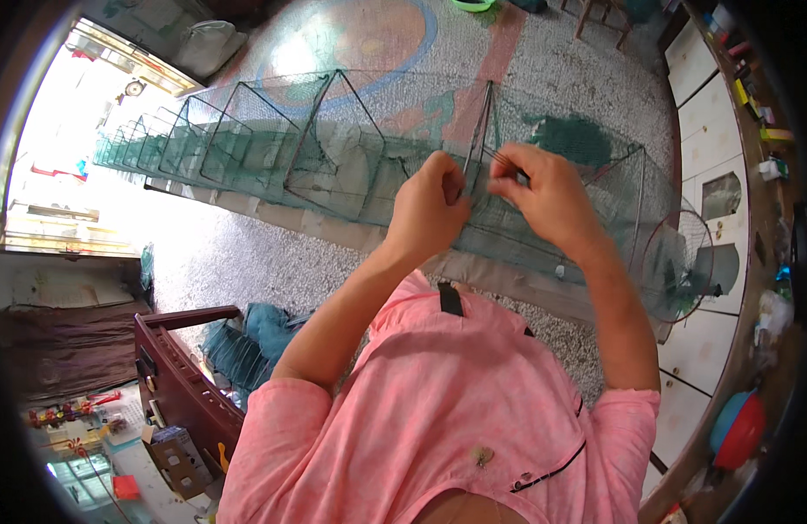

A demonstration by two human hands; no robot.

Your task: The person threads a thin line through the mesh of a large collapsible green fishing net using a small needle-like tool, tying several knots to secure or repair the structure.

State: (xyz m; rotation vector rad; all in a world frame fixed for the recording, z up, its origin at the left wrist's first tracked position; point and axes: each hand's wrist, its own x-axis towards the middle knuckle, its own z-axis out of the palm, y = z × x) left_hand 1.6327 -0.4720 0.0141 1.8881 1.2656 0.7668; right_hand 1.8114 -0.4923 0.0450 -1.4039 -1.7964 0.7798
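A long green mesh trap [351,170] with a series of thin dark metal frames stretches from the far left to a round hoop at the right, on a long pale board [246,210]. My left hand [425,210] is closed at the trap beside an upright frame rod [485,109]; what its fingers hold is hidden. My right hand [543,188] is pinched just right of that rod, around something thin and dark that I cannot make out, with its fingertips at the netting.
A dark red wooden piece of furniture [181,367] with blue cloth [242,345] is lower left, near a cluttered surface [106,463]. White cabinets [704,131] and a shelf with basins [739,428] line the right. A green basin [473,4] and stool [595,17] stand at the back.
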